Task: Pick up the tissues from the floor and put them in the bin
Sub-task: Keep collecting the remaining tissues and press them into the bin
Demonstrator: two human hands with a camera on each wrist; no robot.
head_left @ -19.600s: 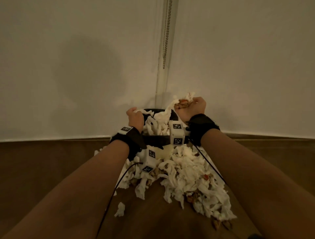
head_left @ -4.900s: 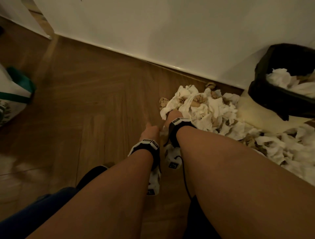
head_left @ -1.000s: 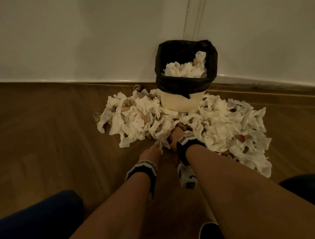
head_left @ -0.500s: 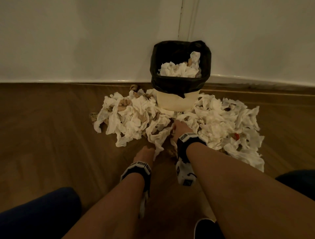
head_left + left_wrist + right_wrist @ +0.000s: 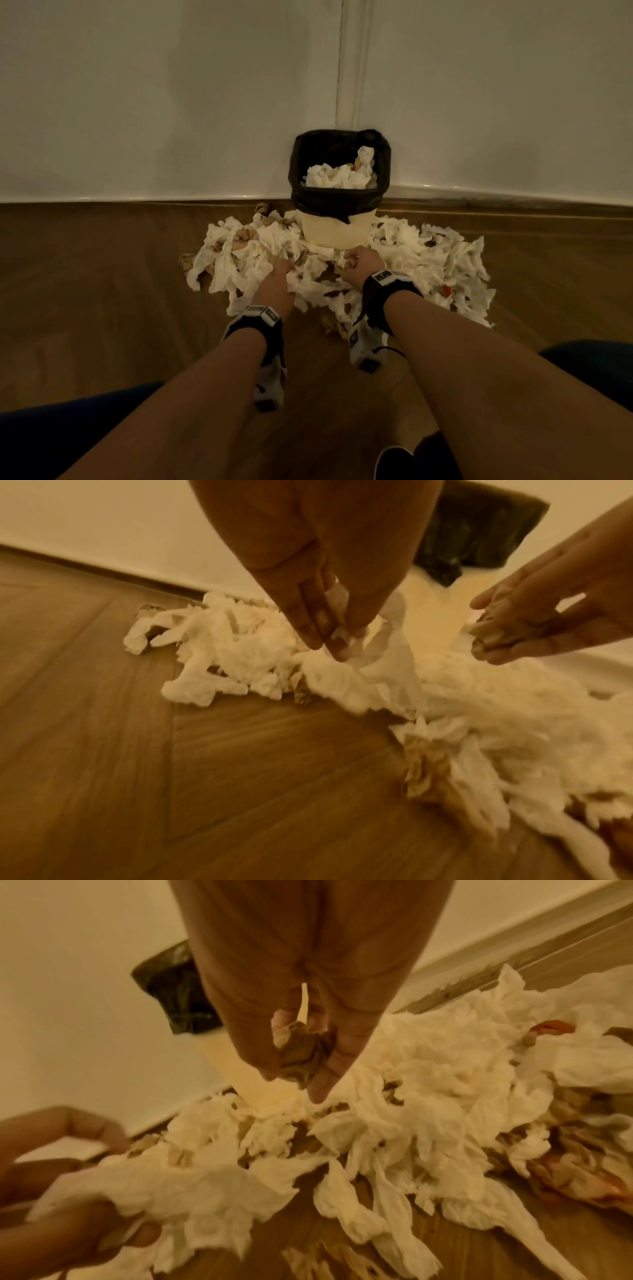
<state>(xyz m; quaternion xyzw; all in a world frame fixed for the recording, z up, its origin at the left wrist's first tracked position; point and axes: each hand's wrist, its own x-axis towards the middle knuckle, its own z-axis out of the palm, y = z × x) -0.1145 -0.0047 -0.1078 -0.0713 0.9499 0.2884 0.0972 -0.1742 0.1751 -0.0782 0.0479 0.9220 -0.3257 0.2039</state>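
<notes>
The left hand (image 5: pixel 278 280) pinches a strip of white tissue (image 5: pixel 387 653) between thumb and fingertips, at the near edge of the heap. The right hand (image 5: pixel 360 265) has its fingers curled round a crumpled brown wad (image 5: pixel 301 1053), just in front of the bin. The heap of tissues (image 5: pixel 260 253), white with brown scraps mixed in, lies on the floor (image 5: pixel 102 274) and spreads round both sides of the bin's base. The bin (image 5: pixel 337 231), cream with a black liner (image 5: pixel 301 161) folded over its rim, stands in the room's corner and already holds white tissues. The floor is brown wood planks; pale walls (image 5: pixel 154 96) meet behind the bin.
</notes>
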